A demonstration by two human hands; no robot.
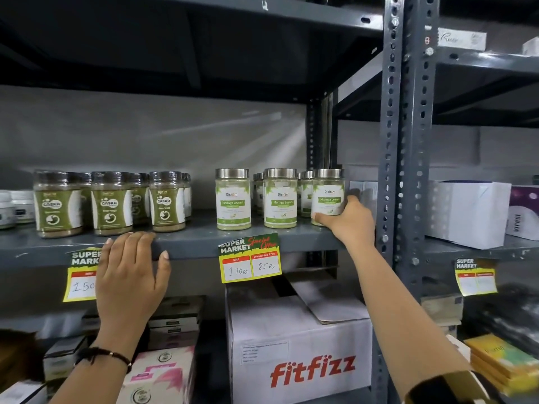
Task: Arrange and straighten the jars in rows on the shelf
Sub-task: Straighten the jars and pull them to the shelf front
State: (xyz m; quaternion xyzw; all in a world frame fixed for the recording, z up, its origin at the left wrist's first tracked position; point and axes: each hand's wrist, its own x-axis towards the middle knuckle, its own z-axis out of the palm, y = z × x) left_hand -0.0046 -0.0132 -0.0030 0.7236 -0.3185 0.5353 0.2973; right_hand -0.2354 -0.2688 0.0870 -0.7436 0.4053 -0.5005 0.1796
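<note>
Three Moringa Leaves jars with silver lids stand in a front row on the grey shelf [192, 240]: the left jar [233, 199], the middle jar [280, 198] and the right jar [327, 196]. More of them stand behind. My right hand [348, 221] grips the right jar at its base and right side, close to the shelf post. To the left are several brown-lidded Gaska jars [111, 203] in rows. My left hand [131, 272] lies flat over the shelf's front edge below the Gaska jars, holding nothing.
A perforated steel post [404, 158] rises just right of my right hand. White boxes [466, 212] fill the neighbouring shelf. Small white bottles [17, 208] sit far left. Price tags [250, 259] hang off the edge. A fitfizz carton [300, 354] and stacked boxes sit below.
</note>
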